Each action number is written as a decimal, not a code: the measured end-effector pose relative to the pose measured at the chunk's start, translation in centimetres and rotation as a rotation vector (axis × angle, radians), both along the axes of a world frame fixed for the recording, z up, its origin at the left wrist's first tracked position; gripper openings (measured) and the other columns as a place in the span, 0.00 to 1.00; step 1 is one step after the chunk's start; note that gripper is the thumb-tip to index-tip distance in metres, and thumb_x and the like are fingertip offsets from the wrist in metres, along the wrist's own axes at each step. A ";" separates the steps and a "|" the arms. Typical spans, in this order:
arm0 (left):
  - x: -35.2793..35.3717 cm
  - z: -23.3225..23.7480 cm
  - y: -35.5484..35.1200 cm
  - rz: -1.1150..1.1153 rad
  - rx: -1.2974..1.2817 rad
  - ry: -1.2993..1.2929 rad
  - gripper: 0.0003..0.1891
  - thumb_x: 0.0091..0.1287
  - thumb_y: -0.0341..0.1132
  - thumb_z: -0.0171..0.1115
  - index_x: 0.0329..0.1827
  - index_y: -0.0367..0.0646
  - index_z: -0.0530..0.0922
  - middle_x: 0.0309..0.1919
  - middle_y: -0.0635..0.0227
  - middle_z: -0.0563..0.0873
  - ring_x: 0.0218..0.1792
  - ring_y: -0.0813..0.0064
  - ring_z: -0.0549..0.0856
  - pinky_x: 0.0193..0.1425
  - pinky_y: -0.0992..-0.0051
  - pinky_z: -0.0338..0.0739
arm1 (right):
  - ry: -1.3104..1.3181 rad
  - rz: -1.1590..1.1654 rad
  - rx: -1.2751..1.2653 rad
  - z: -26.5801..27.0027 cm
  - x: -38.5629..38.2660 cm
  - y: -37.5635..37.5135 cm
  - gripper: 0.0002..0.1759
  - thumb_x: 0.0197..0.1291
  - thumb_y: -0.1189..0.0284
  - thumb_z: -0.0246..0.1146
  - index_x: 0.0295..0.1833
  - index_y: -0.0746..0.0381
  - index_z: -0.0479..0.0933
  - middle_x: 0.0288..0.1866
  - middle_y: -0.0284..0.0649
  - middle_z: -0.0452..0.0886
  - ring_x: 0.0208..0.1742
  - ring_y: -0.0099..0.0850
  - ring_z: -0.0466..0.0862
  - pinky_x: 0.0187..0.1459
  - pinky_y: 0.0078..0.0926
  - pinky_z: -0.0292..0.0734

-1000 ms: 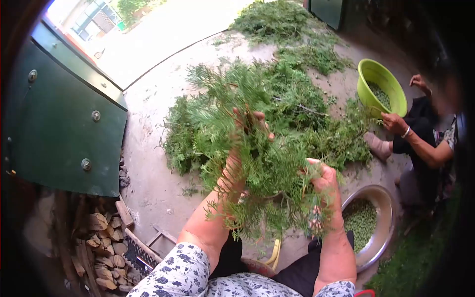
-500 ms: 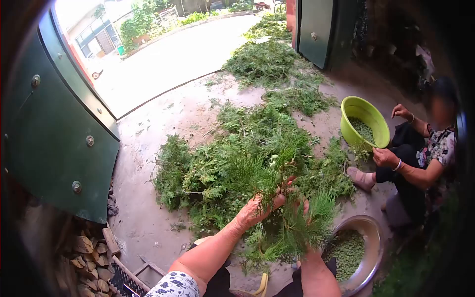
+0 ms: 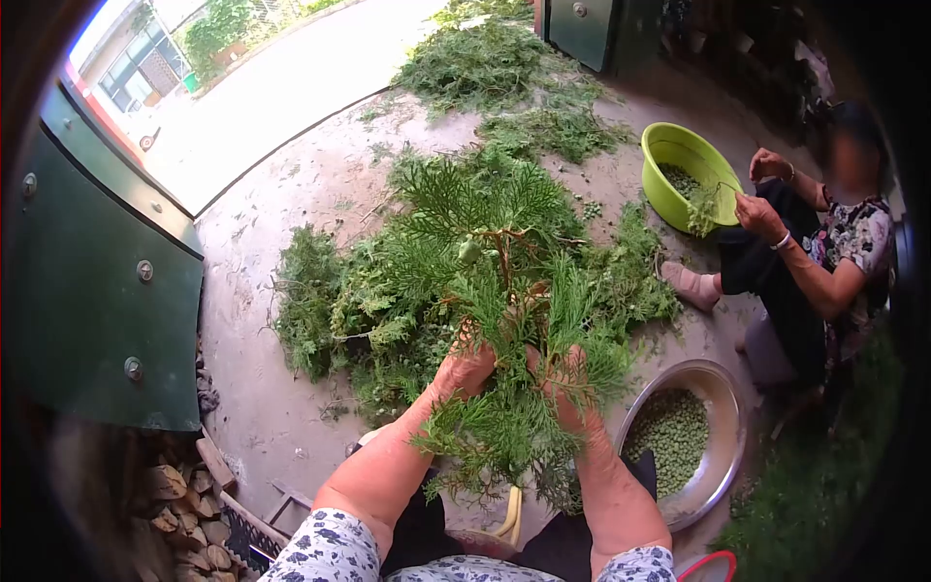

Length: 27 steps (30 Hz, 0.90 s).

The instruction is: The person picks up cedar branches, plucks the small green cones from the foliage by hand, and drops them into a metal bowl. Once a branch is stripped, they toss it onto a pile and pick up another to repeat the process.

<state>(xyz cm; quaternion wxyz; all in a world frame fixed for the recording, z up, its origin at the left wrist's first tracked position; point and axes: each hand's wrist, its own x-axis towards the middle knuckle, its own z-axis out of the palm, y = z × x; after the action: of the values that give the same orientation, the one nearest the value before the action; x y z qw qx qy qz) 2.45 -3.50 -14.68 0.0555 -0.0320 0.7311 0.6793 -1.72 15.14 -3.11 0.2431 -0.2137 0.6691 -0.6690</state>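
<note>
Between my hands a leafy cypress branch (image 3: pixel 509 276) stands upright, its flat green sprays spreading to both sides and down over my lap. A pale green cone (image 3: pixel 470 252) shows near its top. My left hand (image 3: pixel 470 367) is closed round the branch from the left, its fingertips behind the leaves. On the other side, my right hand (image 3: pixel 570 380) grips the branch lower among the sprays, partly covered by them. Close to my right forearm is a steel basin (image 3: pixel 734 427) with many small green cones (image 3: pixel 674 436) in it.
A heap of cut branches (image 3: pixel 364 301) lies ahead on the concrete floor. At right a seated person (image 3: pixel 824 262) handles a sprig over a lime-green basin (image 3: pixel 655 179). A green metal door (image 3: pixel 92 291) and split firewood (image 3: pixel 189 495) are at left.
The branch has come more upright and nearer the middle of my view, with both hands still on it. The other person's hands now hold a sprig above the green basin's rim.
</note>
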 end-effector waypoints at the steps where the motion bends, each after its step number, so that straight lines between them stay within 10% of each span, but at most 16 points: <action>1: 0.2 -0.6 -0.1 0.011 0.021 -0.037 0.41 0.45 0.31 0.62 0.66 0.33 0.59 0.65 0.50 0.63 0.63 0.54 0.67 0.68 0.59 0.59 | 0.047 -0.131 0.050 -0.1 0.1 -0.3 0.27 0.54 0.71 0.63 0.60 0.66 0.67 0.46 0.50 0.78 0.44 0.38 0.79 0.49 0.32 0.73; 4: 1.0 3.2 2.2 0.181 0.402 0.059 0.40 0.46 0.32 0.62 0.67 0.37 0.59 0.64 0.52 0.65 0.64 0.54 0.65 0.69 0.56 0.57 | 0.021 -0.018 0.029 -0.6 -0.7 -0.4 0.27 0.50 0.73 0.65 0.56 0.69 0.68 0.42 0.48 0.79 0.43 0.36 0.79 0.47 0.30 0.72; 5: -0.1 4.2 2.9 0.213 0.275 0.235 0.37 0.57 0.53 0.64 0.66 0.42 0.65 0.60 0.62 0.73 0.57 0.70 0.75 0.56 0.71 0.73 | 0.095 -0.073 -0.093 -0.7 -0.5 -1.1 0.20 0.49 0.79 0.61 0.51 0.69 0.72 0.41 0.45 0.79 0.41 0.34 0.79 0.45 0.27 0.72; 8: -0.6 6.2 1.4 0.109 0.370 0.026 0.39 0.58 0.54 0.62 0.67 0.41 0.62 0.62 0.60 0.70 0.59 0.70 0.73 0.61 0.71 0.68 | 0.354 -0.108 -0.040 0.0 -0.2 -1.4 0.18 0.48 0.84 0.59 0.48 0.66 0.74 0.39 0.43 0.79 0.40 0.33 0.79 0.44 0.25 0.72; 10: 0.0 6.3 1.0 0.132 0.281 0.455 0.36 0.62 0.54 0.57 0.68 0.41 0.61 0.62 0.58 0.71 0.59 0.68 0.73 0.61 0.68 0.70 | 0.353 -0.191 0.026 0.1 0.3 -1.5 0.18 0.47 0.87 0.59 0.46 0.64 0.77 0.38 0.41 0.78 0.39 0.32 0.80 0.42 0.23 0.72; 12: 1.1 8.3 0.9 0.322 0.502 0.119 0.20 0.60 0.32 0.55 0.57 0.38 0.71 0.52 0.61 0.79 0.54 0.61 0.76 0.65 0.61 0.65 | 0.481 -0.298 0.045 -0.6 0.3 -1.8 0.18 0.45 0.87 0.61 0.45 0.64 0.78 0.37 0.41 0.78 0.38 0.34 0.79 0.40 0.23 0.73; 17: 0.6 11.5 1.6 0.369 0.942 -0.077 0.18 0.67 0.37 0.55 0.57 0.40 0.71 0.47 0.67 0.81 0.47 0.72 0.80 0.49 0.70 0.77 | 0.452 -0.336 0.061 -0.7 0.5 -2.3 0.17 0.45 0.87 0.62 0.44 0.65 0.78 0.37 0.40 0.78 0.37 0.34 0.80 0.38 0.23 0.73; 20: 0.4 11.9 1.4 0.388 0.635 0.004 0.19 0.65 0.38 0.57 0.58 0.41 0.72 0.43 0.70 0.82 0.41 0.77 0.82 0.43 0.73 0.79 | 0.505 -0.356 0.082 -1.2 0.6 -2.5 0.16 0.46 0.89 0.59 0.43 0.66 0.78 0.37 0.41 0.79 0.36 0.33 0.80 0.38 0.23 0.73; 21: 0.1 11.5 1.5 0.342 -0.072 0.369 0.16 0.64 0.37 0.59 0.52 0.40 0.77 0.38 0.71 0.84 0.40 0.79 0.82 0.43 0.73 0.78 | 0.489 -0.319 0.048 -1.5 0.6 -2.7 0.15 0.47 0.89 0.56 0.42 0.67 0.78 0.36 0.40 0.79 0.36 0.31 0.80 0.39 0.22 0.73; 22: 0.0 11.4 1.2 0.345 -0.070 0.369 0.16 0.64 0.37 0.59 0.52 0.40 0.77 0.38 0.71 0.84 0.40 0.79 0.82 0.43 0.73 0.78 | 0.474 -0.281 0.013 -1.6 0.7 -2.7 0.15 0.48 0.89 0.54 0.41 0.68 0.78 0.35 0.40 0.78 0.35 0.30 0.80 0.39 0.22 0.73; 24: -0.2 12.9 0.9 0.359 0.760 -0.020 0.19 0.64 0.39 0.57 0.54 0.37 0.76 0.44 0.65 0.82 0.40 0.76 0.82 0.48 0.73 0.78 | 0.328 -0.231 0.012 -1.6 1.0 -2.6 0.15 0.48 0.89 0.53 0.41 0.68 0.78 0.34 0.40 0.79 0.36 0.29 0.80 0.39 0.22 0.73; 27: -0.4 15.0 1.3 0.373 0.690 -0.028 0.20 0.63 0.39 0.58 0.54 0.36 0.76 0.43 0.64 0.83 0.41 0.74 0.81 0.45 0.74 0.77 | 0.073 -0.087 -0.036 -2.0 0.7 -2.2 0.14 0.49 0.87 0.53 0.40 0.68 0.78 0.35 0.39 0.79 0.37 0.27 0.80 0.40 0.22 0.73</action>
<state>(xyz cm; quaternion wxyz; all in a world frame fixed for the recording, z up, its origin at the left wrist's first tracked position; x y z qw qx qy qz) 2.01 -2.16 0.32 -0.0513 -0.1533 0.4404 0.8831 -1.01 12.95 -5.15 0.1853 -0.2131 0.6740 -0.6826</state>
